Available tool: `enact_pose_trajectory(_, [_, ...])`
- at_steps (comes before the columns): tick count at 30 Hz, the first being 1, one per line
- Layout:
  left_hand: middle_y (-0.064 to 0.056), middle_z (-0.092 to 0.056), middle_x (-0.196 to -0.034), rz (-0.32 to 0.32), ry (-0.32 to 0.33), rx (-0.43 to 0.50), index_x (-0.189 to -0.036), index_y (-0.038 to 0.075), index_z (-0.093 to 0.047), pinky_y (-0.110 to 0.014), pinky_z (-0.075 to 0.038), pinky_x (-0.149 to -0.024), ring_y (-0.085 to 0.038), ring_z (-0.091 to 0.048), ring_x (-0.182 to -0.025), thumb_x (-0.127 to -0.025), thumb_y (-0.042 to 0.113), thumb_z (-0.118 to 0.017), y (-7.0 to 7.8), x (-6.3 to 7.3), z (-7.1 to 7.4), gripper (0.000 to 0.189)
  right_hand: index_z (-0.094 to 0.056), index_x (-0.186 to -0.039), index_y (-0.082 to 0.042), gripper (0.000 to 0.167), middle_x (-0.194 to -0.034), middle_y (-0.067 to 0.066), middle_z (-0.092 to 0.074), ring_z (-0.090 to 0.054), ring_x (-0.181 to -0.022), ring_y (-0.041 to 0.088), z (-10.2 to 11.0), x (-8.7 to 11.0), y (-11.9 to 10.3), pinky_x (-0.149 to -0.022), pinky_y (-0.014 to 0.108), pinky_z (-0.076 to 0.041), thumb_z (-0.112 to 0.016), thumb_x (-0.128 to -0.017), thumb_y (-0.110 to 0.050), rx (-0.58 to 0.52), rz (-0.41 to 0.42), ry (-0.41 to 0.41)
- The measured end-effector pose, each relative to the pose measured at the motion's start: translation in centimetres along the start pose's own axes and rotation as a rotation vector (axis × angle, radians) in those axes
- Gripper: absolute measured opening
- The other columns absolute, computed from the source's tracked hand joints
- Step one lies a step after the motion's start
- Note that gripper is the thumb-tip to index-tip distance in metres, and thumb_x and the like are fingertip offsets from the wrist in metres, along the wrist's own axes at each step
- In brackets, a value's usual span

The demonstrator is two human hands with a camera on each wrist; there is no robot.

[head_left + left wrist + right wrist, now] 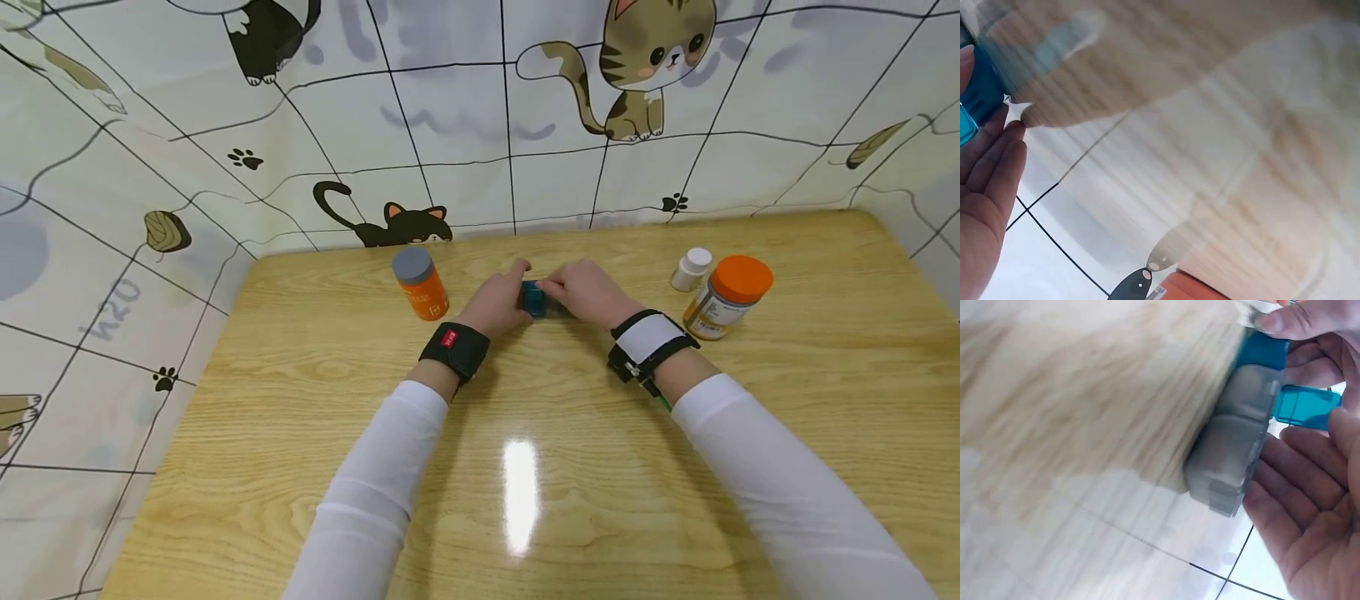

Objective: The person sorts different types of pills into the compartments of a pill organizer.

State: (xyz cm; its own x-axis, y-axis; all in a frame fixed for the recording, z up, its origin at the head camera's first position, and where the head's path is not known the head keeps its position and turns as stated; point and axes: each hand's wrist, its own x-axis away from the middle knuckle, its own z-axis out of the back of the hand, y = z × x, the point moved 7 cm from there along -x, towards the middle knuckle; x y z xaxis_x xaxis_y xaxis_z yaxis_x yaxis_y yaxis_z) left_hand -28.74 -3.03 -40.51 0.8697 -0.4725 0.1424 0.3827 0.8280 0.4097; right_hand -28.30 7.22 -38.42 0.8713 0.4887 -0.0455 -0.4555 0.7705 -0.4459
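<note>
A pill organizer (533, 298) with teal and smoky grey compartments sits on the table between both hands. My left hand (497, 302) grips its teal end, thumb on the near side and fingers round the back, as the right wrist view shows. One clear teal lid (1307, 407) stands flipped up. The thumb of my right hand (592, 292) is at the tip of that lid, with its fingers (1300, 481) behind the box. The grey compartments (1225, 450) have their lids down. In the left wrist view only the teal end of the box shows, at the edge.
Left of the hands stands an orange bottle (425, 292) with a grey cap. To the right are a small white bottle (691, 269) and a larger jar (708, 312) with an orange lid. A cat-print curtain (465, 108) hangs behind the wooden table (300, 433).
</note>
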Motion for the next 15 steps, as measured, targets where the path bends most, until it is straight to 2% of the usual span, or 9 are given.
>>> enact_pose_trajectory(2, [-0.006, -0.06, -0.081, -0.004, 0.011, 0.009, -0.139, 0.009, -0.026, -0.027, -0.045, -0.066, -0.019, -0.055, -0.071, -0.079, 0.015, -0.072, 0.0, 0.0, 0.0, 0.076, -0.053, -0.056, -0.008, 0.044, -0.049, -0.004, -0.032, -0.034, -0.045, 0.011, 0.1, -0.3, 0.3, -0.049, 0.023, -0.026, -0.049, -0.096, -0.024, -0.01, -0.03, 0.003])
enact_pose_trajectory(6, [-0.005, -0.062, -0.081, -0.01, 0.013, 0.022, -0.139, 0.008, -0.025, -0.026, -0.043, -0.064, -0.018, -0.055, -0.069, -0.079, 0.013, -0.071, 0.0, -0.1, -0.3, 0.075, -0.044, -0.051, -0.011, 0.046, -0.048, -0.004, -0.034, -0.035, -0.046, 0.012, 0.0, -1.0, 1.2, -0.049, 0.022, -0.026, -0.05, -0.095, -0.022, -0.017, -0.106, -0.003])
enact_pose_trajectory(12, [-0.006, -0.064, -0.083, -0.019, 0.006, 0.04, -0.127, 0.007, -0.032, -0.025, -0.044, -0.065, -0.017, -0.056, -0.07, -0.082, 0.017, -0.07, 0.2, -0.2, -0.6, 0.06, -0.057, -0.064, -0.003, 0.036, -0.056, 0.001, -0.042, -0.042, -0.055, 0.016, -0.4, -1.5, 1.9, -0.053, 0.023, -0.03, -0.048, -0.096, -0.019, -0.008, -0.185, -0.036])
enact_pose_trajectory(15, [-0.007, -0.065, -0.084, -0.039, 0.006, 0.028, -0.12, 0.008, -0.036, -0.024, -0.044, -0.062, -0.018, -0.058, -0.069, -0.084, 0.019, -0.068, 0.5, -0.2, -0.5, 0.05, -0.062, -0.072, -0.001, 0.032, -0.058, 0.002, -0.046, -0.046, -0.059, 0.018, -0.6, -1.7, 2.1, -0.055, 0.024, -0.031, -0.049, -0.096, -0.018, 0.008, -0.198, -0.05])
